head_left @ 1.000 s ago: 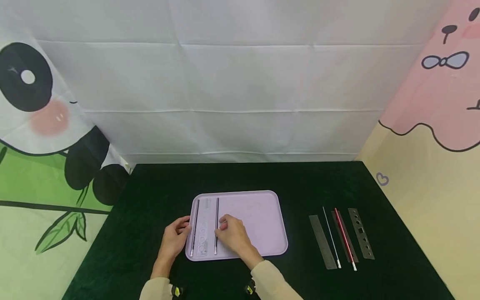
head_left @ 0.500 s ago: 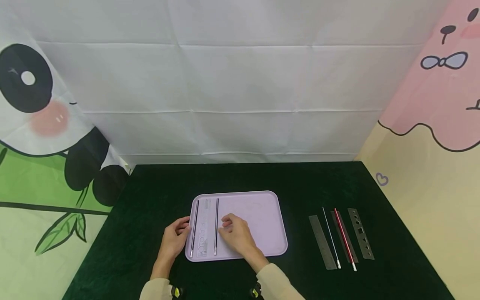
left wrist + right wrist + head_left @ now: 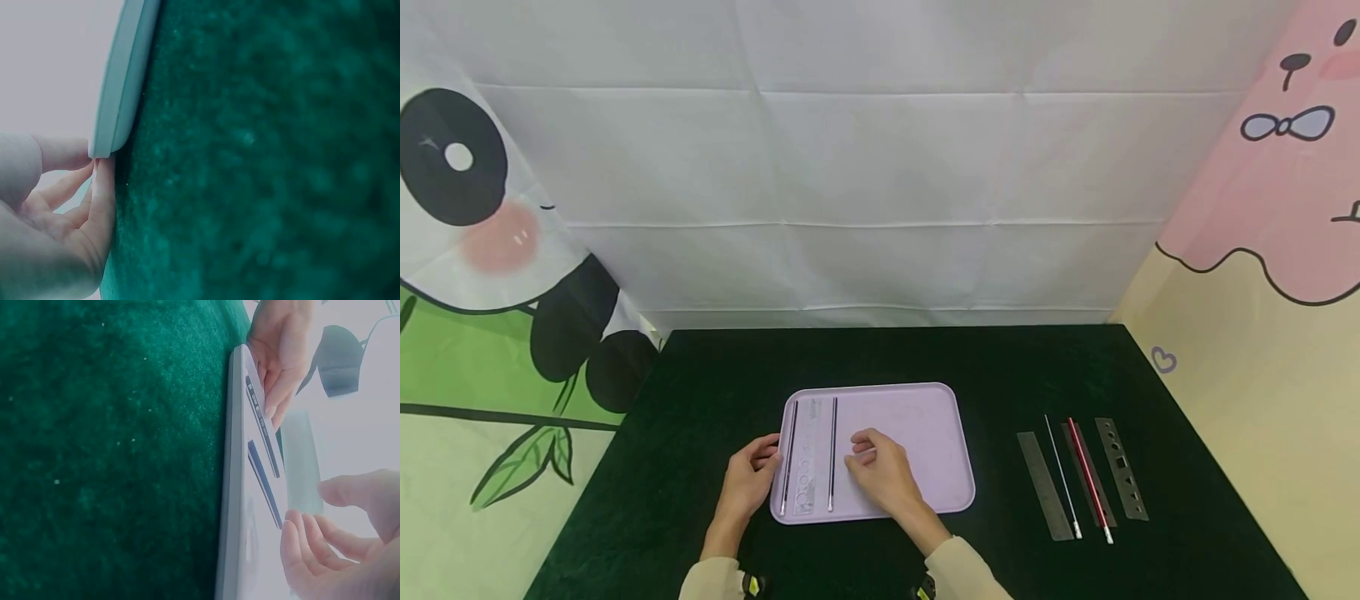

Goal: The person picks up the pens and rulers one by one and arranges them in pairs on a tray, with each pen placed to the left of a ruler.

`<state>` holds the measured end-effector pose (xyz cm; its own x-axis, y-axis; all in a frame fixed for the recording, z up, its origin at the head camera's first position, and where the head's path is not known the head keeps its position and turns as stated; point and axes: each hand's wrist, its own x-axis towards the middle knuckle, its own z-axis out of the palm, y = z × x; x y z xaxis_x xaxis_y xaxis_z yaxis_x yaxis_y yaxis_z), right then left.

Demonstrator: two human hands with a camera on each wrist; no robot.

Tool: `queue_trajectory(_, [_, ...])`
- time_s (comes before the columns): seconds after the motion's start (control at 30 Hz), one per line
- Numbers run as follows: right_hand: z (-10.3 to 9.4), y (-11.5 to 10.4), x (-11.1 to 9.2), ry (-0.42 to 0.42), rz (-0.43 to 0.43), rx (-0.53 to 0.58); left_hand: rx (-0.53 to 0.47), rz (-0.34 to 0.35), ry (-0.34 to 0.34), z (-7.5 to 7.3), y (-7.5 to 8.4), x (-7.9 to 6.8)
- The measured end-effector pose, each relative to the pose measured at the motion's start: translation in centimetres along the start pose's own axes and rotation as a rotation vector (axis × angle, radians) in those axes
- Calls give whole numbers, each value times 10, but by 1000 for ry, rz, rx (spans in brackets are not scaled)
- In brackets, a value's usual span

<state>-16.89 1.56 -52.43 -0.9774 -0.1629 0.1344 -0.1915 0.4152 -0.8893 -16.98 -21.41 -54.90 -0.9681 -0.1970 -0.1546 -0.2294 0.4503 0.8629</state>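
My left hand holds the left rim of a pale purple tray; in the left wrist view its thumb and fingers meet at the tray edge. Two dark pencils lie lengthwise in the tray's left part, with a clear stencil ruler between them. My right hand hovers over the tray just right of the nearer dark pencil. Its fingers are loosely bent and hold nothing; the right wrist view shows a gap between thumb and fingertips.
Right of the tray on the dark green cloth lie a grey ruler, a thin white pencil, a red pencil over another grey strip, and a grey stencil ruler with cut-out shapes.
The right hand has let go of the right-hand dark pencil and drawn away to the right. That pencil stays lying on the tray. The left hand keeps its place.
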Motion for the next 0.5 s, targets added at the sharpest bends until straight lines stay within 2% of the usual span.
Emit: queue_trajectory(0.5, [-10, 4, -9, 23, 26, 52, 3, -7, -6, -1, 1, -1])
